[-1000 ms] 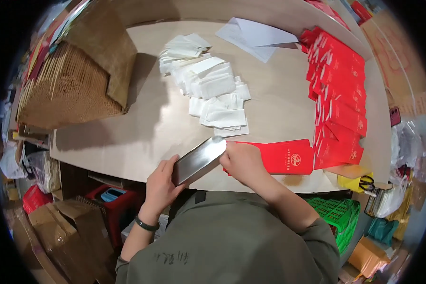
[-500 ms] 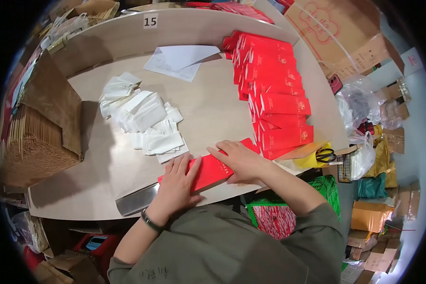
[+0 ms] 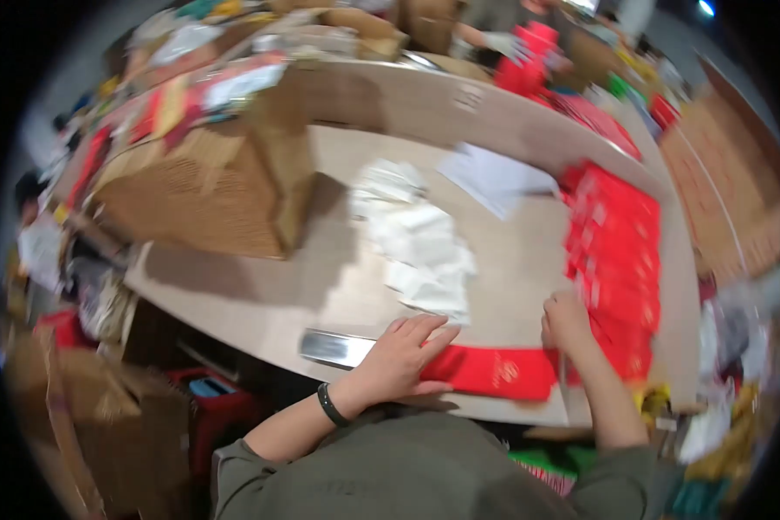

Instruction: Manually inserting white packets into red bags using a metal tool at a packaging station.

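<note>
A long red paper sleeve (image 3: 504,373) with a gold emblem lies flat along the table's near edge. From its left end a shiny metal strip (image 3: 334,347) sticks out; how they join is hidden under my hand. My left hand (image 3: 400,362) holds the sleeve's left part, fingers over its far side and thumb along its near side. Just past the sleeve's right end, my right hand (image 3: 568,322) is raised with curled, closed fingers; what they hold, if anything, is hidden. Beside it lies an overlapping pile of red sleeves (image 3: 620,251).
A heap of white folded pieces (image 3: 416,238) lies mid-table, with white paper sheets (image 3: 494,178) behind. A large brown cardboard stack (image 3: 208,186) stands at left. Behind the raised table rim, a gloved person (image 3: 511,45) handles something red. Cartons crowd the right side.
The view has swung left and blurred. My right hand has left the sleeve and moved right toward the pile, its fingers now curled. My left hand stays on the sleeve.
</note>
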`<act>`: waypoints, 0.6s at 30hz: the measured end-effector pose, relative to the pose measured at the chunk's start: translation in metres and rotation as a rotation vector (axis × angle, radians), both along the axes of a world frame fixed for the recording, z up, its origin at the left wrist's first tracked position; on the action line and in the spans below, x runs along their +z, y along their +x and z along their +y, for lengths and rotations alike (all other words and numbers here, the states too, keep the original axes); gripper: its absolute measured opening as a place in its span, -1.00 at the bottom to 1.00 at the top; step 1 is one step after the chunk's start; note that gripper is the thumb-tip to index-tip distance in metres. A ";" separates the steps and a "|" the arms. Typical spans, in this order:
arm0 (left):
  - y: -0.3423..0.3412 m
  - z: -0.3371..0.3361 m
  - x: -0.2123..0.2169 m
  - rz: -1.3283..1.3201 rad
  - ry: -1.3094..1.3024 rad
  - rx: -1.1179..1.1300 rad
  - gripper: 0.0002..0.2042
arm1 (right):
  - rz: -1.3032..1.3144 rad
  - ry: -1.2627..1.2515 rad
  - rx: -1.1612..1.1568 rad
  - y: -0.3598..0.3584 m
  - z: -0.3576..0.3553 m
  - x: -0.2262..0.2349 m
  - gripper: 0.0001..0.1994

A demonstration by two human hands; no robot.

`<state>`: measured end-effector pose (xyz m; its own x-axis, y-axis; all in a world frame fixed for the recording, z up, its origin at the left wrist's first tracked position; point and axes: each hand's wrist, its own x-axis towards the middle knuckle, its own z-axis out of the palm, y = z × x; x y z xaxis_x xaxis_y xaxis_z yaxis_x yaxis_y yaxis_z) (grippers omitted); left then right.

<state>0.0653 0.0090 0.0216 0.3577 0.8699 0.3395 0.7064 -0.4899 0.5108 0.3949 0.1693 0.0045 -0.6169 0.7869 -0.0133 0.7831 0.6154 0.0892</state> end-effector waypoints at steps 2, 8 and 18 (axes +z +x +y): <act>-0.046 0.009 0.030 -0.035 0.157 0.266 -0.46 | 0.402 -0.002 0.017 -0.054 -0.008 0.002 -0.91; -0.179 0.034 0.173 0.193 0.487 0.988 -0.79 | 0.439 -0.493 -0.112 -0.154 -0.005 -0.015 -0.79; -0.245 0.100 0.155 0.093 0.907 0.851 -0.71 | 0.152 -0.159 0.312 -0.150 -0.012 -0.030 -0.95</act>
<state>-0.1800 0.1087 0.1761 -0.1492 0.3018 0.9416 0.9872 -0.0089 0.1593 0.2453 0.1576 -0.0253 -0.8308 0.5564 -0.0099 0.5528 0.8232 -0.1293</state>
